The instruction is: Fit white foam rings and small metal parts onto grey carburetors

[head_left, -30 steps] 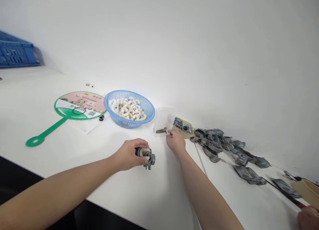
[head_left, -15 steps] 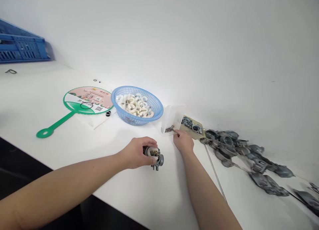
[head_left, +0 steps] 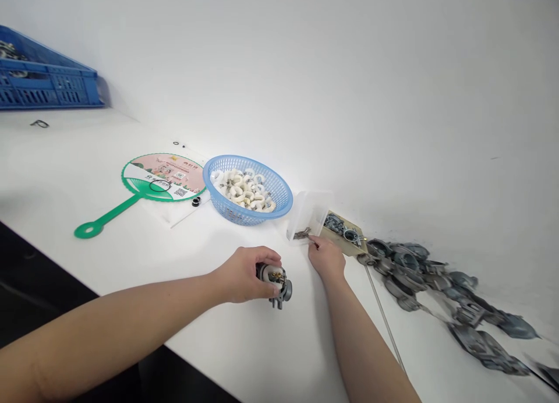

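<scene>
Carburetor body [head_left: 276,283] stands on the white bench [head_left: 131,257], gripped from the 9 o'clock side by the left hand [head_left: 240,274], closed around its top. Right hand [head_left: 326,258] lies at its 2 o'clock, fingertips [head_left: 315,244] pinched narrow beside the clear plastic tray [head_left: 308,214] of small metal pins [head_left: 302,233]; whether a pin is held cannot be told. Stock outstanding: white ring-shaped parts [head_left: 244,190] in the blue plastic basket [head_left: 286,196] at 11 o'clock, grey die-cast bodies [head_left: 404,269] at 3 o'clock

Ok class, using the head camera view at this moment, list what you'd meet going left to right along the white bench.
Blue plastic crate → green hand fan → blue plastic basket → left hand → right hand → grey metal castings
</scene>
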Demonstrator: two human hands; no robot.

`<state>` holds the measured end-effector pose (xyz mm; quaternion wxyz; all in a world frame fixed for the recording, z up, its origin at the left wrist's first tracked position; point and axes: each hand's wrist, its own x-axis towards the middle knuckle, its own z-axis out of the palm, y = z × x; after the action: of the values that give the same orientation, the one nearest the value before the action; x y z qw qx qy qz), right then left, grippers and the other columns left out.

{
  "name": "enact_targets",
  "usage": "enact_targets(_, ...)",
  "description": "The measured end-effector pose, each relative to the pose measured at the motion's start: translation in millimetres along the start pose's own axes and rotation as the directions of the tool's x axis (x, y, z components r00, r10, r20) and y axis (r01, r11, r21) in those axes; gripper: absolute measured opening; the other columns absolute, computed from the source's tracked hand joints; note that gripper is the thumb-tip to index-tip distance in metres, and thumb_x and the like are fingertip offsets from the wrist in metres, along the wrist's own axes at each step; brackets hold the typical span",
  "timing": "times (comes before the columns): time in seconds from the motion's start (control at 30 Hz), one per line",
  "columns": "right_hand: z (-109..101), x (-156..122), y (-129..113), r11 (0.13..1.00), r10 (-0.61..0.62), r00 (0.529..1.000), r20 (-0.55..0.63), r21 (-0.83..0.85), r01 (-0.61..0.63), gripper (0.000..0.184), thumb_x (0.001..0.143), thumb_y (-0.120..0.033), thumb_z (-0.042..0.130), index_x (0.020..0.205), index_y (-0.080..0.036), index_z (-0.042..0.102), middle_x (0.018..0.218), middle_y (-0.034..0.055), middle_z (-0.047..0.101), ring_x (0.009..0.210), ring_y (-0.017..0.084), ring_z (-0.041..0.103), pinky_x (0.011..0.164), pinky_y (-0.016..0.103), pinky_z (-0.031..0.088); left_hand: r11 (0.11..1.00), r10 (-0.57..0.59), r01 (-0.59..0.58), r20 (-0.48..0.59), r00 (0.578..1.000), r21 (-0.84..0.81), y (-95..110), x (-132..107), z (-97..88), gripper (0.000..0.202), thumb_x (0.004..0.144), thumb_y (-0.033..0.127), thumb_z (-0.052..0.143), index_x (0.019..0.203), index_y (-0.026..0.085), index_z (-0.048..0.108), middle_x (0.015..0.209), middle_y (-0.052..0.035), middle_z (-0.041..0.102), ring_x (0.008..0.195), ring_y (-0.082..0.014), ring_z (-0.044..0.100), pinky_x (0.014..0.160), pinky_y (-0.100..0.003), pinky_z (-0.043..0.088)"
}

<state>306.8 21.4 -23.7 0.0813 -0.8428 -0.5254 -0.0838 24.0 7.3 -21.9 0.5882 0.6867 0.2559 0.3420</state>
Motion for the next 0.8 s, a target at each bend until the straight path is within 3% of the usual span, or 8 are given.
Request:
enact_targets(0.2, 1, 4, 1, 1.0, -0.013, 1.0, -0.024, 0.01, 0.013, 0.036, 0.082, -0.026, 0.041, 0.107, -0.027, 0.068, 0.116, 0.0039, 0.063, 0.104, 0.024, 0.057, 0.081, 0.035, 0.047, 1.0, 0.011, -0.011, -0.002, 1.0, -0.025, -3, 1, 0.9, 0.049, 0.055, 0.02, 0.076, 0.103, 0.019, 0.066, 0.104, -0.0091, 0.068, 0.08, -0.0216, 0.064, 0.066, -0.029, 0.053)
enact_targets(0.5, 2, 9, 4, 0.999, -0.046, 0.998, -0.041, 0.015, 0.047, 0.035, 0.081, -0.027, 0.044, 0.105, -0.026, 0.069, 0.114, 0.0041, 0.065, 0.103, 0.025, 0.058, 0.08, 0.035, 0.047, 0.994, -0.096, 0.093, 0.064, 0.993, 0.052, 3, 2, -3.3, 0.054, 0.055, 0.027, 0.076, 0.107, 0.019, 0.062, 0.11, -0.0061, 0.065, 0.093, -0.0221, 0.062, 0.079, -0.031, 0.052)
enact_targets(0.8, 5, 12, 6, 0.996, -0.094, 0.994, -0.052, -0.012, 0.094, 0.034, 0.082, -0.028, 0.043, 0.106, -0.028, 0.068, 0.115, 0.0027, 0.065, 0.103, 0.025, 0.058, 0.078, 0.035, 0.047, 0.994, -0.096, 0.092, 0.061, 0.994, 0.064, 6, 2, -3.1, 0.055, 0.055, 0.027, 0.076, 0.108, 0.019, 0.062, 0.11, -0.0057, 0.065, 0.096, -0.0231, 0.061, 0.083, -0.033, 0.05)
